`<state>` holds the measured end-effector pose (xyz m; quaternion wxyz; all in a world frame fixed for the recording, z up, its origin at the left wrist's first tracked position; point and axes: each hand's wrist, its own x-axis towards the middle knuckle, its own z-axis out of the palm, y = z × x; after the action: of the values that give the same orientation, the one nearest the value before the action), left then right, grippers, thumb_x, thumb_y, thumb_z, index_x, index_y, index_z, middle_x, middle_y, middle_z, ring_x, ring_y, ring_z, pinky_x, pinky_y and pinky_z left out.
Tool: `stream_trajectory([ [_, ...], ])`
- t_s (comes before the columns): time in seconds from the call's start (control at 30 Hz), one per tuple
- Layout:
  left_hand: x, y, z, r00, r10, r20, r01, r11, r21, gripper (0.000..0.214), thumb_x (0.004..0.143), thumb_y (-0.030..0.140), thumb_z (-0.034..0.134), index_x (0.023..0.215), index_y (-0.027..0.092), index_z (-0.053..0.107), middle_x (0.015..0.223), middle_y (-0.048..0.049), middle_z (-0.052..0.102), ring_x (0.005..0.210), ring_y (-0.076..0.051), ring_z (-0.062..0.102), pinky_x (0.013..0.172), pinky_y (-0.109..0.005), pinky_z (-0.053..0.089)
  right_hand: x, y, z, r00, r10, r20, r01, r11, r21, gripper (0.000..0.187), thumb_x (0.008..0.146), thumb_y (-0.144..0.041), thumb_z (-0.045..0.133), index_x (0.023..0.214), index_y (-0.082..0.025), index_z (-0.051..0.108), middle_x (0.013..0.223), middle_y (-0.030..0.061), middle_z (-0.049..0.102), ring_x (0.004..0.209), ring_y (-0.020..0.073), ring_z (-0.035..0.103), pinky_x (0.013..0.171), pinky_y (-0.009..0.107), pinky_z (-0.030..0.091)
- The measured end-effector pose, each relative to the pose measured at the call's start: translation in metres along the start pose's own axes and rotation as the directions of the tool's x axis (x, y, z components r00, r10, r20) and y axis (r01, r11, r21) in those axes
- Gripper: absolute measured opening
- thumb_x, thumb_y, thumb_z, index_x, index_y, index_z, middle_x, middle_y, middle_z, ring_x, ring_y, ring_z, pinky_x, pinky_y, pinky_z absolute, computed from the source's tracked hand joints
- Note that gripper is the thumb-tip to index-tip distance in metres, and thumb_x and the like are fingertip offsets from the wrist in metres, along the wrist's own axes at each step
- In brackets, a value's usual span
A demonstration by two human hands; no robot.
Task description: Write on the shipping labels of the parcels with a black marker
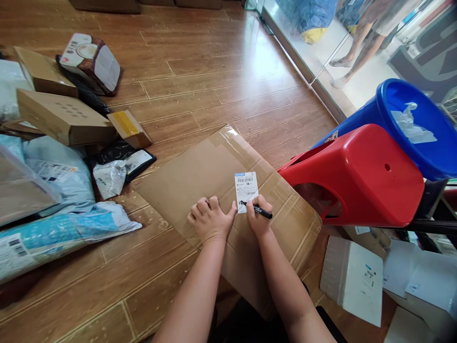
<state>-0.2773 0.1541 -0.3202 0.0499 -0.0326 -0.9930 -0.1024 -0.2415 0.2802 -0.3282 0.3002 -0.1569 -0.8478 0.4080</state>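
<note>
A large flat cardboard box (200, 176) lies on the wooden floor in front of me. A small white shipping label (246, 188) sits on its top. My right hand (260, 218) is closed around a black marker (259, 210), whose tip touches the label's lower left corner. My left hand (210, 218) rests as a loose fist on the box, just left of the label, thumb near the label's edge.
Parcels are piled at the left: brown boxes (62, 116), grey and blue poly bags (53, 233). A tipped red plastic stool (360, 176) and a blue bin (424, 128) stand at the right, white foam boxes (353, 278) below them. Another person's legs (357, 47) stand beyond the glass door.
</note>
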Motion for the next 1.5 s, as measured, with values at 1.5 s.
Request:
stream_trajectory([
  [1.5, -0.0003, 0.0018, 0.0001, 1.000, -0.001, -0.006, 0.002, 0.996, 0.091, 0.064, 0.079, 0.075, 0.034, 0.091, 0.018, 0.060, 0.099, -0.0150, 0.053, 0.090, -0.033, 0.045, 0.076, -0.042, 0.031, 0.0001, 0.0021, -0.0031, 0.999, 0.031, -0.042, -0.033, 0.998, -0.059, 0.026, 0.081, -0.020, 0.052, 0.060, -0.022, 0.035, 0.053, -0.0061, 0.041, 0.048, 0.0094, 0.040, 0.051, 0.023, 0.032],
])
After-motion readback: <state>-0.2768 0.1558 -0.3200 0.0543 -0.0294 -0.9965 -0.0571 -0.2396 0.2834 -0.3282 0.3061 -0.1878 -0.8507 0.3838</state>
